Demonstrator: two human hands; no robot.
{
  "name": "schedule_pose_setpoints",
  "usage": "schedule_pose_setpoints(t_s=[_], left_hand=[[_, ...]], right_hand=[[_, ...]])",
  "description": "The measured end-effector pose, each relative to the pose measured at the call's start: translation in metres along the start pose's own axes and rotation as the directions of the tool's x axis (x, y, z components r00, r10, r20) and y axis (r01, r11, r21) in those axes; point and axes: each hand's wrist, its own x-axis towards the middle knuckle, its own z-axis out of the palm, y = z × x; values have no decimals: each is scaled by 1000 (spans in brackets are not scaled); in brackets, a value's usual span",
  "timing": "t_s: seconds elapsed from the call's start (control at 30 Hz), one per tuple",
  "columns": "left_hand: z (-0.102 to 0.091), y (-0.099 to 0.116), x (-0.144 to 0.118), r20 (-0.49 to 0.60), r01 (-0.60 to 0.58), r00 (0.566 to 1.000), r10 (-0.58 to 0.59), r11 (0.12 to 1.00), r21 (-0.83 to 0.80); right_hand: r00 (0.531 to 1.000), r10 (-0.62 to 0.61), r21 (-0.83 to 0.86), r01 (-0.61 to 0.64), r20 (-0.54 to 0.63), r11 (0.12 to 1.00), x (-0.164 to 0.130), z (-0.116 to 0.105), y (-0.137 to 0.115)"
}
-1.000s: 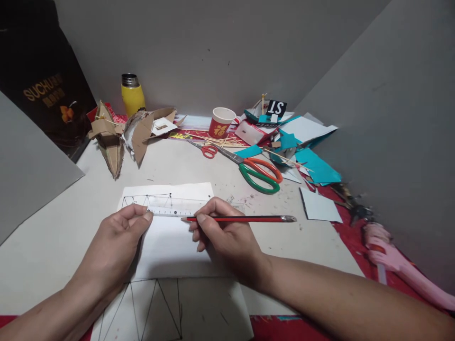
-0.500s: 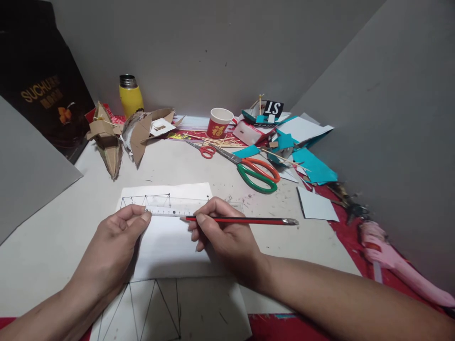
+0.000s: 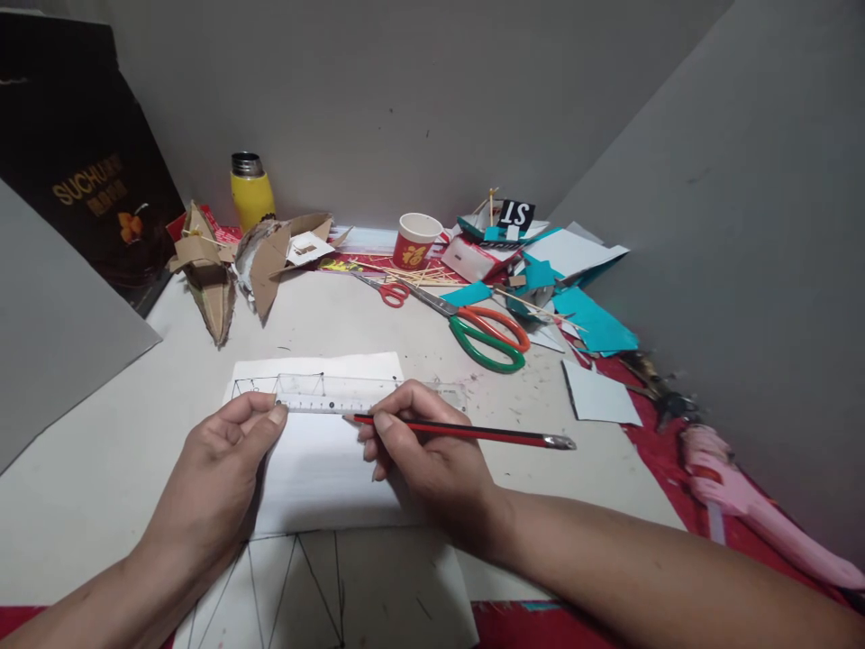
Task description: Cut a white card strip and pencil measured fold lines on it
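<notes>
A clear ruler [image 3: 314, 404] lies across a white sheet of paper [image 3: 311, 487] with black lines and dots drawn near its top. My left hand [image 3: 226, 464] pinches the ruler's left end between thumb and fingers. In my right hand [image 3: 425, 451] is a red and black pencil [image 3: 487, 434], its tip close to the ruler's lower edge. The right fingers also rest near the ruler's right part, and whether they press it I cannot tell. Below the sheet lies another paper [image 3: 398, 595] with zigzag black lines.
Large scissors [image 3: 487, 338] and small red scissors [image 3: 394, 294] lie beyond the paper. Farther back stand a red and white cup [image 3: 415, 242], thin sticks, a yellow bottle [image 3: 252, 198] and cardboard shapes [image 3: 208, 288]. Blue scraps [image 3: 595, 320] and a pink glue gun [image 3: 743, 500] are on the right.
The pencil's back end has dipped slightly and swung a little to the right, while its tip stays by the ruler. Both hands keep nearly the same place; the view shifts slightly.
</notes>
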Motion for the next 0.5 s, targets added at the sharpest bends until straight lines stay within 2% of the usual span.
schedule_pose_setpoints(t_s=[0.5], left_hand=[[0, 2, -2, 7, 6, 1000, -6, 1000, 13]], right_hand=[[1000, -5, -3, 5, -7, 1000, -1, 1, 0]])
